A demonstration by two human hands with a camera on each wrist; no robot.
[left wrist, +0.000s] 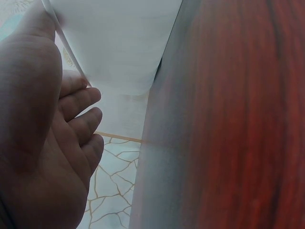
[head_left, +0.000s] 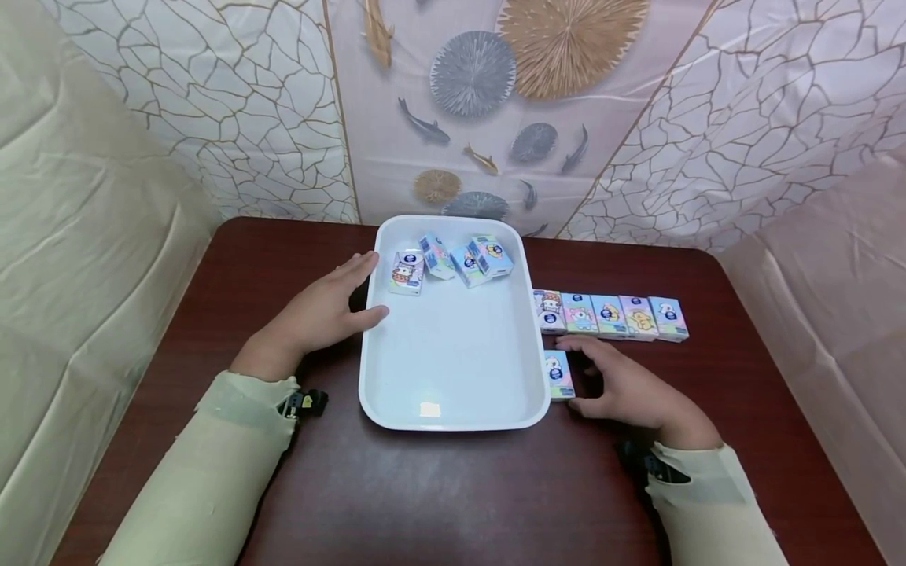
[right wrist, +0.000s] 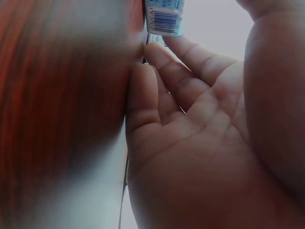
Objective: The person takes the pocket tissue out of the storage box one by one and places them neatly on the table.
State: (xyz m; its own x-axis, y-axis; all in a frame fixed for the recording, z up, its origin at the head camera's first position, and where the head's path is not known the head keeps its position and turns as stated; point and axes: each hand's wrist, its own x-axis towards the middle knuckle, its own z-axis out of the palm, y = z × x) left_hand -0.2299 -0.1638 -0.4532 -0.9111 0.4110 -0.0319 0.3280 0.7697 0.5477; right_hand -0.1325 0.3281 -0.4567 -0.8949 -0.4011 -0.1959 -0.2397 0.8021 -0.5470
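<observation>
In the head view a white tray (head_left: 453, 354) lies on the table with several small tissue packs (head_left: 406, 273) at its far end. My left hand (head_left: 318, 314) rests against the tray's left rim, fingers fairly loose, thumb tip over the edge; the left wrist view shows the palm beside the tray's side wall (left wrist: 114, 47). On the other side my right hand (head_left: 630, 385) is spread around a single tissue pack (head_left: 559, 375) beside the tray's right edge. The right wrist view shows that pack's barcode end (right wrist: 164, 20) near the fingertips, with no firm grip visible.
Several tissue packs (head_left: 609, 316) stand side by side in a row to the right of the tray, just beyond my right hand. The dark wooden table (head_left: 439, 503) ends at a patterned cloth backdrop (head_left: 283, 118), with pale cloth on both sides.
</observation>
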